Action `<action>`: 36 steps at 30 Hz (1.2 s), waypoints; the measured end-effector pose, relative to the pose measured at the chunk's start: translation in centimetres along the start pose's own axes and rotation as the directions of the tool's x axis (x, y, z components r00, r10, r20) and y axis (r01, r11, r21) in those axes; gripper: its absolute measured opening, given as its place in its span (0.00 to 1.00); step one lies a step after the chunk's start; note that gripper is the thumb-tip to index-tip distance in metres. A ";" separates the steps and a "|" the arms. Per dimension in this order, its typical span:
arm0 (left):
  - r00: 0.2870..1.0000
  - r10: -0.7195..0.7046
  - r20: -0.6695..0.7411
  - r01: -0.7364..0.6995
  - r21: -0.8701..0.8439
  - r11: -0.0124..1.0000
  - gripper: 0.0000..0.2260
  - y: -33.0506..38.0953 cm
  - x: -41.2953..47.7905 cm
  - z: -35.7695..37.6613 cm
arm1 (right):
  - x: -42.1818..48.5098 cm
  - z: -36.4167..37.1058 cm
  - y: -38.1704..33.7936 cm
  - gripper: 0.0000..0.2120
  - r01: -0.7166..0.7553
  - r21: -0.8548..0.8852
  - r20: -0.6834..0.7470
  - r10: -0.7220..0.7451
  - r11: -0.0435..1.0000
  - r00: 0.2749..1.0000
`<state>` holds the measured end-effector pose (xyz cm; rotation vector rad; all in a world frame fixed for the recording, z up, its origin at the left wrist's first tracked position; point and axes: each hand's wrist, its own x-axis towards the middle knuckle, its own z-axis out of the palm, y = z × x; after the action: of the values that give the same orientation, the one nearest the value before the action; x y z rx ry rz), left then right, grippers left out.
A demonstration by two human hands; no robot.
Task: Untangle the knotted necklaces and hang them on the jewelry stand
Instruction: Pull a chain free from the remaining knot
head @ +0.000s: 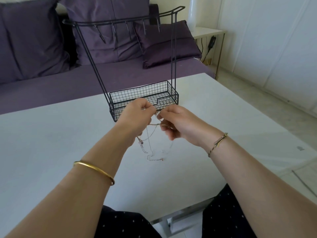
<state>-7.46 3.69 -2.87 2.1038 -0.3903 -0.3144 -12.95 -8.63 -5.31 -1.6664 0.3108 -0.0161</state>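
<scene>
A tangle of thin silver necklaces (148,145) hangs between my two hands above the white table (51,134). My left hand (137,115) pinches the chains at the top, fingers curled. My right hand (175,124) pinches the same knot from the other side, right next to the left fingertips. Loose loops and a small pendant dangle down to the tabletop. Just behind my hands stands the black wire jewelry stand (144,98), with a mesh basket base and a top bar (120,23) of several bare hooks.
A purple sofa (68,79) with cushions runs behind the table. A small white side table (207,32) with cables stands at the back right. The table's near edge lies over my lap.
</scene>
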 end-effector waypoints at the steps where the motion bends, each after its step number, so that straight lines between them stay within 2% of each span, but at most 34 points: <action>1: 1.000 0.005 -0.013 -0.005 0.006 1.000 0.05 -0.1 0.1 0.0 | 0.0 -0.1 0.0 0.05 -0.014 -0.026 0.011 0.014 1.000 1.000; 3: 0.999 0.004 -0.041 -0.003 0.004 1.000 0.05 -0.2 0.2 -0.1 | 0.0 -0.5 0.0 0.04 -0.027 -0.041 0.008 0.027 0.999 1.000; 11: 0.990 0.023 -0.137 -0.022 0.006 1.000 0.07 -0.4 0.4 -0.1 | -0.1 -1.4 0.3 0.09 0.049 -0.026 -0.043 -0.050 0.998 0.998; 15: 0.982 0.050 -0.184 -0.029 0.119 0.993 0.08 -0.5 0.4 -0.4 | -0.1 -1.9 0.4 0.09 0.094 -0.183 -0.108 -0.115 0.979 0.987; 20: 0.996 0.000 -0.092 0.010 0.104 0.995 0.05 -0.4 0.1 -0.5 | -0.2 -2.1 0.4 0.08 0.144 -0.204 -0.148 -0.176 0.968 0.973; 22: 0.999 -0.017 -0.039 0.021 0.113 0.993 0.06 -0.3 -0.1 -0.4 | -0.1 -1.9 0.5 0.10 0.139 -0.209 -0.140 -0.170 0.968 0.975; 25: 1.000 -0.004 -0.031 0.007 0.109 0.994 0.06 -0.2 -0.2 -0.4 | -0.1 -1.7 0.6 0.12 0.132 -0.212 -0.139 -0.164 0.968 0.977; 32: 0.994 -0.101 0.038 0.107 -0.199 0.974 0.08 0.6 0.0 -0.3 | 0.0 -1.0 0.9 0.09 0.138 -0.384 -0.138 -0.205 0.913 0.969; 34: 0.989 -0.135 0.055 0.145 -0.282 0.948 0.09 0.6 0.1 -0.4 | -0.1 -0.8 1.0 0.05 0.127 -0.356 -0.133 -0.184 0.926 0.974; 36: 0.986 -0.152 0.065 0.165 -0.351 0.922 0.10 0.7 0.1 -0.4 | -0.4 -0.5 0.9 0.03 0.060 -0.262 -0.105 -0.090 0.963 0.990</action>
<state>-7.34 3.59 -2.08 1.7767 -0.1663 -0.4818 -13.62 -9.06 -6.06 -1.9407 0.3491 -0.1348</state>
